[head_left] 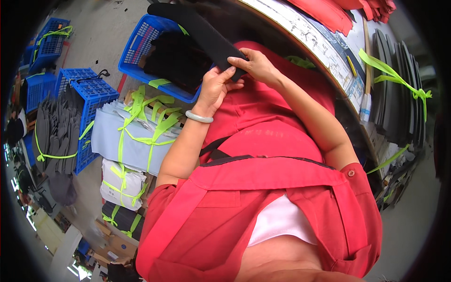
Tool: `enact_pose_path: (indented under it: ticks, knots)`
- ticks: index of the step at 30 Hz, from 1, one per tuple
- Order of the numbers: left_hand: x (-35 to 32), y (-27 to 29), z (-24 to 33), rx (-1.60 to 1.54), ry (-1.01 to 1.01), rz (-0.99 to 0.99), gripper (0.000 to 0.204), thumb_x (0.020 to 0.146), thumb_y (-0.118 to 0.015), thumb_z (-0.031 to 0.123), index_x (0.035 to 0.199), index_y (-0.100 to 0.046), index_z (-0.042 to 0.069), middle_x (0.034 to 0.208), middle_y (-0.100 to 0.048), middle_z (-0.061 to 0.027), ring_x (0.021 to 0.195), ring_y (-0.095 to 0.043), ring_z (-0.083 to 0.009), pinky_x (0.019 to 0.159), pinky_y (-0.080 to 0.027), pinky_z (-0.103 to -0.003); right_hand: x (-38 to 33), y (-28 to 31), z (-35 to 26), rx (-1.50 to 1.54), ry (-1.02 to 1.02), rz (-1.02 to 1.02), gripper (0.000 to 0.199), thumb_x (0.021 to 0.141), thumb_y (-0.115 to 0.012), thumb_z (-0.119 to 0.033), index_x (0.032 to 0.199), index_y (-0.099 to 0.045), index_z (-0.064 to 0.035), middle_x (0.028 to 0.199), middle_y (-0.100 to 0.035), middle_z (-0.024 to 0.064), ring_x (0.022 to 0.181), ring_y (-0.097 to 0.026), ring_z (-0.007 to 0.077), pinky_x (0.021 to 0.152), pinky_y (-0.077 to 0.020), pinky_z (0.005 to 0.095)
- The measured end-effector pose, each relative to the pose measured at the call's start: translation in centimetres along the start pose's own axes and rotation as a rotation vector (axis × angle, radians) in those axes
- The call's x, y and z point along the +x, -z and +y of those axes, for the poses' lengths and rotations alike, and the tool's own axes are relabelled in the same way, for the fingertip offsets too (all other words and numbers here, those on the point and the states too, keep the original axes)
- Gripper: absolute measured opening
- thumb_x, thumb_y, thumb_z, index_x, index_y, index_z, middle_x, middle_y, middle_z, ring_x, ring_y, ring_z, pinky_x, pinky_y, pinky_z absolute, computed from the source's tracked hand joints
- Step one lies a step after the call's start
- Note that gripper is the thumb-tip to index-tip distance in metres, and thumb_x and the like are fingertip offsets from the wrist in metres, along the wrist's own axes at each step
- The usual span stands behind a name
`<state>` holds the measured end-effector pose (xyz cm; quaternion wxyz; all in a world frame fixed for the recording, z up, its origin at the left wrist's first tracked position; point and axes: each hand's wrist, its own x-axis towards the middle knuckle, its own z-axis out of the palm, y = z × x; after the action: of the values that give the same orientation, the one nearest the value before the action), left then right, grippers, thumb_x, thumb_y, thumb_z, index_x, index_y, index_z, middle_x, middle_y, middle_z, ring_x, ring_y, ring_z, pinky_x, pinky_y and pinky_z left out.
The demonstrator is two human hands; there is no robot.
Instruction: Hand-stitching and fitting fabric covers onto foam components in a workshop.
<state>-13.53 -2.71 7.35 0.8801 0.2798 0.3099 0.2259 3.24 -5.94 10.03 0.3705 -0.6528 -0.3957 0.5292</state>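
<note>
A long strip of black ribbed fabric (pixel 206 37) hangs between my hands and stretches away toward the upper left, over a blue plastic crate. My left hand (pixel 217 88) pinches its near end from below, a pale bangle on the wrist. Close beside it, my right hand (pixel 257 66) grips the same end, thumb on top. Part of that end is hidden by the fingers. Under the strip, the blue crate (pixel 126 66) holds a heap of black fabric pieces (pixel 174 58).
On the right runs a worktable (pixel 324 47) with red fabric (pixel 324 14) and a yellow-handled tool (pixel 352 66). Dark panels (pixel 390 94) tied with a green strip stand beyond. At left are tied light-blue cloth bundles (pixel 110 131), a white package (pixel 120 183) and more blue crates (pixel 89 94).
</note>
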Motion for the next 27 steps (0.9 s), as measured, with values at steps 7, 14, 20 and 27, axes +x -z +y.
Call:
enact_pose_path:
  ticks: [7,14,20,27]
  knots:
    - [2.5,10.6,-1.9,-0.350,0.105,0.245,0.008,0.089,-0.065,0.007,0.090,-0.057,0.006,0.081,-0.058,-0.0048,0.068,-0.057,-0.0180,0.055,-0.046,-0.027,-0.6,-0.1,0.0,0.062,-0.098,-0.074,0.036,0.095,-0.060,-0.023,0.126,-0.055,-0.0053,0.066,-0.053,-0.0006,0.051,-0.048,0.0047,0.045,-0.0397,0.0194]
    - [7.0,19.4,-4.4,-0.298,0.226,0.401,0.012,0.089,-0.065,0.010,0.090,-0.055,0.003,0.078,-0.056,-0.0091,0.066,-0.056,-0.0209,0.054,-0.046,-0.029,0.4,0.3,0.7,0.101,-0.179,-0.084,0.024,0.097,-0.056,-0.020,0.113,-0.061,-0.0042,0.065,-0.052,-0.0019,0.046,-0.045,0.0034,0.043,-0.0367,0.0183]
    - [7.2,26.2,-9.3,-0.243,0.377,0.730,0.052,0.094,-0.059,0.028,0.133,-0.036,0.002,0.134,-0.042,-0.0203,0.113,-0.053,-0.0406,0.095,-0.048,-0.057,0.8,0.0,0.6,0.139,-0.172,-0.109,0.023,0.097,-0.056,-0.019,0.112,-0.061,-0.0030,0.065,-0.054,-0.0007,0.046,-0.046,0.0044,0.044,-0.0381,0.0190]
    - [7.3,27.6,-18.8,-0.159,0.503,0.479,0.029,0.091,-0.054,0.009,0.118,-0.054,-0.001,0.109,-0.061,-0.0166,0.097,-0.061,-0.0332,0.084,-0.054,-0.045,0.2,0.7,0.9,0.228,-0.153,-0.076,0.021,0.096,-0.058,-0.018,0.111,-0.063,-0.0042,0.066,-0.055,-0.0009,0.046,-0.047,0.0046,0.043,-0.0392,0.0181]
